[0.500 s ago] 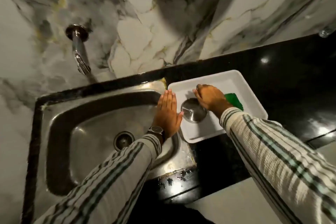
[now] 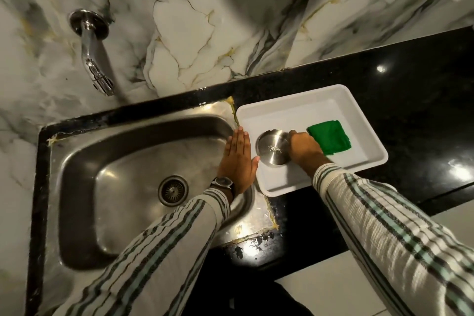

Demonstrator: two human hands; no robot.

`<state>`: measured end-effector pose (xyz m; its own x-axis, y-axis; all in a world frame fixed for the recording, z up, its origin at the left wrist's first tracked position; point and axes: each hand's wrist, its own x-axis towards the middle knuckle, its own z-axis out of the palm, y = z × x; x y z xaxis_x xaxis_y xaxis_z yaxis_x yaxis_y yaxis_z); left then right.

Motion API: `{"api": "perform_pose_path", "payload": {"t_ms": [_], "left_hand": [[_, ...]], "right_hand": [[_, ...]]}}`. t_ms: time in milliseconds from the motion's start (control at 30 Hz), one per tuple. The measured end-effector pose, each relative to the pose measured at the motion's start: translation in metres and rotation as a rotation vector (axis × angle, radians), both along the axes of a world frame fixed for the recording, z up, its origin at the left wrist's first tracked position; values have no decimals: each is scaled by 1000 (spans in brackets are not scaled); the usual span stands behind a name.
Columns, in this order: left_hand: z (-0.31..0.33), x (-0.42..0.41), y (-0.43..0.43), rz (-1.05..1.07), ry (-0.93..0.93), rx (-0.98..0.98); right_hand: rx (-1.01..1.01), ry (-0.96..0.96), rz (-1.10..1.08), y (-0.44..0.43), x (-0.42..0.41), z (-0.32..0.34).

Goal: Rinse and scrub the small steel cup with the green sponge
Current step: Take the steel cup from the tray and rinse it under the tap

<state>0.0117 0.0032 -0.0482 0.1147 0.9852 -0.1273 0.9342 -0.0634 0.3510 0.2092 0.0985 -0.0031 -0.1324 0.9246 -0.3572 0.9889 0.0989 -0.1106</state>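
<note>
Marble-patterned wall tiles back a black stone surface (image 2: 400,90) with an inset steel sink (image 2: 107,187); a chrome tap (image 2: 93,59) projects from the wall above the basin and no water is seen running. Basin holds nothing but its drain strainer (image 2: 173,190).

White tray (image 2: 295,100) sits on the surface just beside the sink. It contains two items: the small steel cup (image 2: 273,147), tilted so its interior faces the camera with pale specks visible inside, and the green sponge (image 2: 329,139), lying flat behind the right hand (image 2: 304,149).

Right hand fingers are closed around the cup's far side, gripping it. Left hand (image 2: 238,161) lies flat and open, fingers extended, palm down on the sink rim against the tray edge, holding nothing.

Assessment: pick-up stage; neither rinsing nor scrubbing has begun. Next move calls for lifting the cup clear of the tray wall, carrying it under the tap, and opening the water. Sponge remains to be collected.
</note>
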Motion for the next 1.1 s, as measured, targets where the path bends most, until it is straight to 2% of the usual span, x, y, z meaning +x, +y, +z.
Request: {"api": "perform_pose_path", "payload": {"t_ms": [267,500,633,833,967,1100], "left_hand": [[40,-33,6,29,73,140],[136,-144,32,177,281,279],[195,-206,32,303,378,331],[232,-260,26,430,380,306],[231,-274,24,354,436,235],[227,-281,28,334,454,165]], "right_hand": [[28,58,-39,-8,-2,18],[189,117,-62,3,-19,72],[259,227,-84,11,-59,110],[180,393,-47,5,-161,150],[96,472,-29,-8,-220,156],[41,461,-15,-19,-258,147]]}}
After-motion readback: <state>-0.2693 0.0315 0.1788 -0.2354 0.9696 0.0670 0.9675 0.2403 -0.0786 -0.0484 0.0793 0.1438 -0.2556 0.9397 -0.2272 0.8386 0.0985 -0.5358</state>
